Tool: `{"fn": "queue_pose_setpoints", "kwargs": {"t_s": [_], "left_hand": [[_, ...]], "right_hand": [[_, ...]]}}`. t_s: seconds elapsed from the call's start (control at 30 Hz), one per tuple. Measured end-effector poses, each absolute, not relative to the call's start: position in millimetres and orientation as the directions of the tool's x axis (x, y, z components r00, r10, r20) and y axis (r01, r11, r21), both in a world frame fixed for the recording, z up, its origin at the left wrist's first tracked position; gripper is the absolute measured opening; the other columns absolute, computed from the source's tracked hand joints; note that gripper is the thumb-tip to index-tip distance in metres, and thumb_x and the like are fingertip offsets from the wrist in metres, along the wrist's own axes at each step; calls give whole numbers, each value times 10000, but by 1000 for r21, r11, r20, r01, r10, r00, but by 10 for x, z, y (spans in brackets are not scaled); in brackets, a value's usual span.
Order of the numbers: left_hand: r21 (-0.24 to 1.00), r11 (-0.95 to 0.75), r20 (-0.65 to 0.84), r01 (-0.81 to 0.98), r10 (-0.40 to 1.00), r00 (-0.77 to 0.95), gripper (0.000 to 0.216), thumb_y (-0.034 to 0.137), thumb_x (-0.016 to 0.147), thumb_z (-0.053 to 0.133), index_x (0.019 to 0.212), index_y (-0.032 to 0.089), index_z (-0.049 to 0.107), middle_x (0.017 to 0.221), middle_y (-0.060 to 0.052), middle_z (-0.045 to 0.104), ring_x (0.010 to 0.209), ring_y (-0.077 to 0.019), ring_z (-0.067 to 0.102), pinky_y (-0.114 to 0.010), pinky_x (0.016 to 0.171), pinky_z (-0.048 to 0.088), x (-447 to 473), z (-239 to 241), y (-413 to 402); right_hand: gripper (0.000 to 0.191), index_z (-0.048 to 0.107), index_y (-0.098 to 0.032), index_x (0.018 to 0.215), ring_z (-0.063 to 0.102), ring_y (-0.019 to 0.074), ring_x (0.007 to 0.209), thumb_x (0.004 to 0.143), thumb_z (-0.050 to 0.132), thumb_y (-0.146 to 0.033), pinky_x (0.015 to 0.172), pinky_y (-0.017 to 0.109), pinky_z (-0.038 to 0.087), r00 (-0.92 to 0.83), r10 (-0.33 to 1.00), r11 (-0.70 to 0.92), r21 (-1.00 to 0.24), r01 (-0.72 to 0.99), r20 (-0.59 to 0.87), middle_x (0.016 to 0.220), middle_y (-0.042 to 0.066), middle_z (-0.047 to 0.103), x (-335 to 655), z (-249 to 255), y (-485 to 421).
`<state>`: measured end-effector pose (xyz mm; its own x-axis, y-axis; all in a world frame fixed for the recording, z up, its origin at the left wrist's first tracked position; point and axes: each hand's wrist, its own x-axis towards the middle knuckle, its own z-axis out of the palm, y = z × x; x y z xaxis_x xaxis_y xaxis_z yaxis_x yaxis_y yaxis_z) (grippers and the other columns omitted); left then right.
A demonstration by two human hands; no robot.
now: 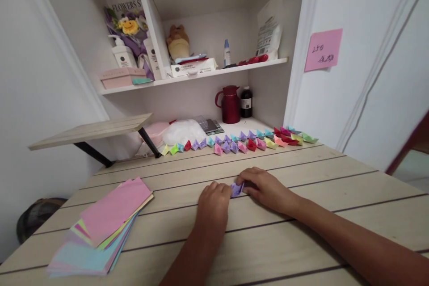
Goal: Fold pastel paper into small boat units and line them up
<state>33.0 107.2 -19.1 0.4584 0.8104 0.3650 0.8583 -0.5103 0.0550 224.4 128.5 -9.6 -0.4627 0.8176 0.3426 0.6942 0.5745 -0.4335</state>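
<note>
A small purple folded paper boat (pixel 237 190) is between my two hands, just above or on the wooden table (pixel 268 241). My left hand (pixel 214 203) has its fingers curled closed at the boat's left end. At the other end, my right hand (pixel 264 187) pinches the paper between thumb and fingers. Part of the boat is hidden behind the fingertips. Beyond my hands, several small folded paper boats (pixel 251 145) in many colours stand in rows along the table's back edge.
To the left lies a fanned stack of coloured paper sheets (pixel 115 210). A raised wooden stand (pixel 97 132) on black legs is behind it. A red jug (pixel 230 105) and a dark bottle (pixel 246 102) stand under the shelf (pixel 201 78). A pink note (pixel 323 49) sticks to the wall.
</note>
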Motion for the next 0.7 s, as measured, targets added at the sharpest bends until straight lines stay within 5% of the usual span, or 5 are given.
{"fn": "queue_pose_setpoints", "kwargs": {"t_s": [0.27, 0.7], "left_hand": [[182, -581, 334, 793, 795, 506, 201, 113, 886, 470, 853, 215, 639, 903, -14, 685, 860, -193, 558, -303, 760, 399, 266, -188, 1088], [266, -627, 337, 732, 772, 539, 223, 68, 840, 486, 832, 219, 649, 865, -7, 689, 846, -185, 558, -296, 755, 405, 226, -146, 1048]], "right_hand": [[241, 641, -234, 1032, 562, 214, 1038, 796, 650, -284, 900, 351, 451, -528, 801, 534, -735, 418, 282, 1148, 59, 596, 2324, -10, 1284], [206, 687, -220, 952, 586, 215, 1005, 774, 686, -325, 905, 360, 451, -559, 801, 496, -761, 419, 214, 1080, 57, 630, 2361, 4, 1310]]}}
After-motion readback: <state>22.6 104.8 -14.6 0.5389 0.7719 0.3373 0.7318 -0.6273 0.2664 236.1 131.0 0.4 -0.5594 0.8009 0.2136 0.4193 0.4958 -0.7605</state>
